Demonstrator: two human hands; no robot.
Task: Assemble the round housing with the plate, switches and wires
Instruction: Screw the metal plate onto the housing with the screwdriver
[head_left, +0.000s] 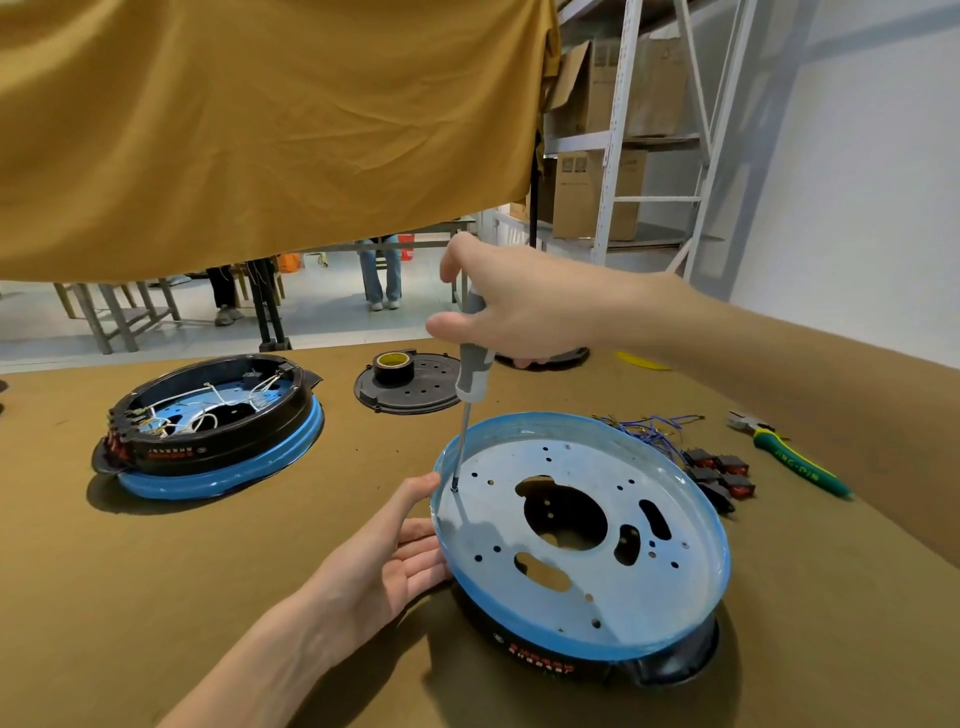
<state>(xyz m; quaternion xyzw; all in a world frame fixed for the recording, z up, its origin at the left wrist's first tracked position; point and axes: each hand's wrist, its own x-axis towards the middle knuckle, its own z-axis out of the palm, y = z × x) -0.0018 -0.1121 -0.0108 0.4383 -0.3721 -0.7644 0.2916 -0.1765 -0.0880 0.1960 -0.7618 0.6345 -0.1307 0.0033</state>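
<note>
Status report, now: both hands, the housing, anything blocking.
Right hand grips screwdriver, tip at plate edge. Left hand open, steadying housing. Switches and wires still loose beside it. Nothing blocking.

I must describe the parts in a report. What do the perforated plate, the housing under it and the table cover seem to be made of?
Plate: probably sheet metal under pale blue protective film; flat, punched holes, soft sheen.
Housing: likely moulded black plastic; glossy, printed lettering.
Table cover: brown cloth, matte, slightly creased.

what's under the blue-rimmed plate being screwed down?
Under the plate sits a black housing; only its near edge shows, plus dark glimpses through the plate's cutouts. The plate covers the rest of its interior.
</note>
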